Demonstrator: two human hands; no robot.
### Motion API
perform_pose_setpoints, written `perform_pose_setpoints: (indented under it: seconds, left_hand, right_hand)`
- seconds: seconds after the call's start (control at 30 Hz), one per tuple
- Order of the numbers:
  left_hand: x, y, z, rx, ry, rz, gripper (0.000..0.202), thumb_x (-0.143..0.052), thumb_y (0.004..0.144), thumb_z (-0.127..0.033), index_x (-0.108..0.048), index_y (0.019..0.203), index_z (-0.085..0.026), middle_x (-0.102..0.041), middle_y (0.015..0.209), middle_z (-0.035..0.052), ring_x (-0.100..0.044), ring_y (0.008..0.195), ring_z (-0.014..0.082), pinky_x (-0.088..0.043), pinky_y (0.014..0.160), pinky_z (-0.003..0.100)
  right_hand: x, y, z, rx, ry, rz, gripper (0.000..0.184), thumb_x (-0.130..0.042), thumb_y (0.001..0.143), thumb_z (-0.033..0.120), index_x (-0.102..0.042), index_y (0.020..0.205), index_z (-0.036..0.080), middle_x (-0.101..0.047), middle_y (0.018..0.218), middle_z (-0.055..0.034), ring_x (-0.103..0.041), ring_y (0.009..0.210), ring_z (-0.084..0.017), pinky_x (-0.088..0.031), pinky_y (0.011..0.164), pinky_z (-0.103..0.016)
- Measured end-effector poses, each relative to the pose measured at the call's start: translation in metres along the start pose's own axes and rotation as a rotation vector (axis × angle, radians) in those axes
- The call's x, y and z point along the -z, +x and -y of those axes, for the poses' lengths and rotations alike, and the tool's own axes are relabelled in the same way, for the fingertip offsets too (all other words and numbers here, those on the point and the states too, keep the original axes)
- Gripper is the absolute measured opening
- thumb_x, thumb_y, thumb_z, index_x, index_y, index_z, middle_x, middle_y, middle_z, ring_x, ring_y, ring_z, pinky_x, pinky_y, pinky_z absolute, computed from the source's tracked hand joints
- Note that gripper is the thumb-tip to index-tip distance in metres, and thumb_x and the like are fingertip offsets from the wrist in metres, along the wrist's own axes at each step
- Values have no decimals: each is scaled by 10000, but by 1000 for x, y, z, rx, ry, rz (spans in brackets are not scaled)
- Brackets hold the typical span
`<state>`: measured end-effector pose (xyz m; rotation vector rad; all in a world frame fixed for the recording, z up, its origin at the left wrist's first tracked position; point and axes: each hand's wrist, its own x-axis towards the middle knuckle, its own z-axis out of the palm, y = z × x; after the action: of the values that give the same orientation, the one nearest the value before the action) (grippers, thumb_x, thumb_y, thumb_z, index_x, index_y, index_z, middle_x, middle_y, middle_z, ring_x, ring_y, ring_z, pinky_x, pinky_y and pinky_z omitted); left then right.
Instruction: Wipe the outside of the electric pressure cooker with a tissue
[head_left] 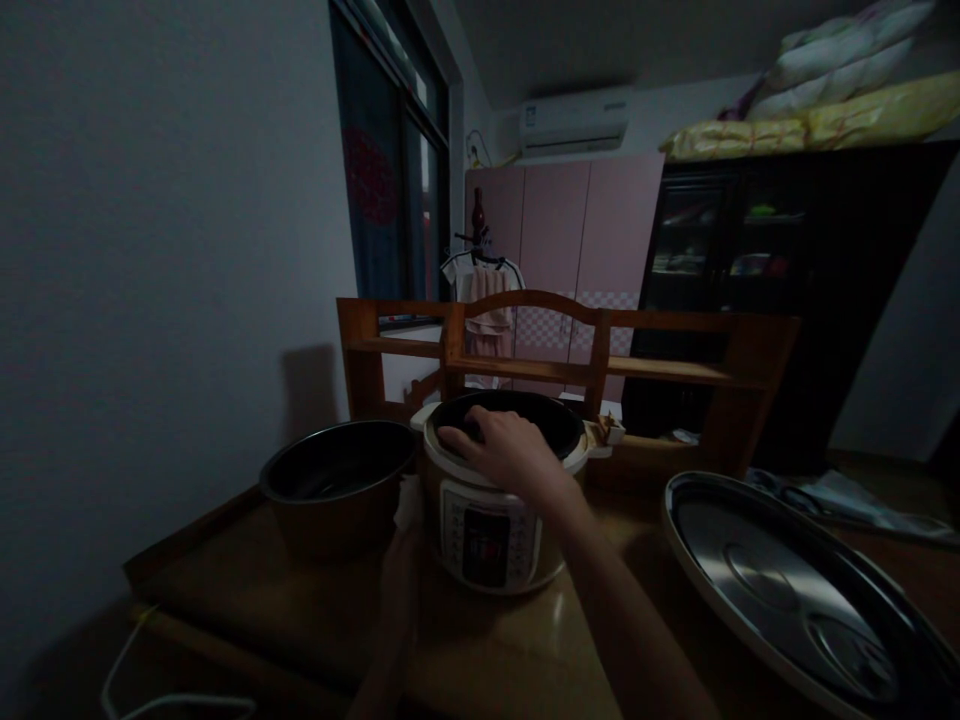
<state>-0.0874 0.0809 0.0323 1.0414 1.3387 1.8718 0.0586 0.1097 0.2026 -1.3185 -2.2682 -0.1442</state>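
Observation:
A white electric pressure cooker (491, 535) without its lid stands in the middle of a brown table (315, 610). My right hand (506, 452) lies over the cooker's front rim, fingers curled on the edge and reaching into its dark opening. My left hand (401, 560) is low in shadow against the cooker's left side, touching something white there; its fingers are hard to make out. The cooker's dark inner pot (337, 480) sits on the table just left of the cooker.
A large round steel tray (795, 590) lies at the right of the table. A wooden shelf rack (570, 350) stands behind the cooker. A white cable (135, 660) hangs at the table's front left. The wall is close on the left.

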Motion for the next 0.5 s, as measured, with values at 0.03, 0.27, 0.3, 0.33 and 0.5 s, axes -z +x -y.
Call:
perform_pose_setpoints:
  seconds: [0.03,0.27,0.3,0.33,0.5]
  left_hand:
    - [1,-6,0,4,17,0,453,-426,948,-480,-570,1288,-216,-546,1414,81,-448,1351,245,-310,1162,461]
    - [-21,-41,-14,-595,495,112,535,-322,994,-269,-220,1516,-337,-221,1616,-28,-56,1503,187,21,1236,468]
    - [-25,-42,-15,-644,541,121,555,-318,993,-236,-185,1523,-337,-187,1624,-20,-60,1503,193,7,1236,477]
    - [-29,-43,-14,-671,574,114,576,-321,989,-213,-156,1528,-331,-158,1630,-10,-59,1503,200,-11,1237,484]
    - [-37,-56,17,-645,591,74,618,-354,975,-167,-136,1530,-329,-105,1641,-16,-61,1504,194,-120,1238,426]
  right_hand:
    - [8,-4,-16,13,48,4,603,-339,940,685,-675,1064,199,-736,955,-108,-683,914,-262,-452,728,-315]
    - [20,-20,-117,-14,207,57,459,-457,959,557,-736,915,195,-732,845,-63,-666,772,-201,-408,668,-276]
    - [18,-20,-122,-2,218,74,454,-458,960,549,-738,890,198,-729,822,-51,-661,747,-191,-403,652,-271]
    - [17,-19,-126,11,229,92,449,-461,959,547,-737,869,205,-724,802,-38,-656,727,-181,-397,637,-265]
    - [10,-14,-128,24,246,108,464,-455,950,566,-715,813,207,-696,758,-22,-628,707,-172,-353,593,-257]
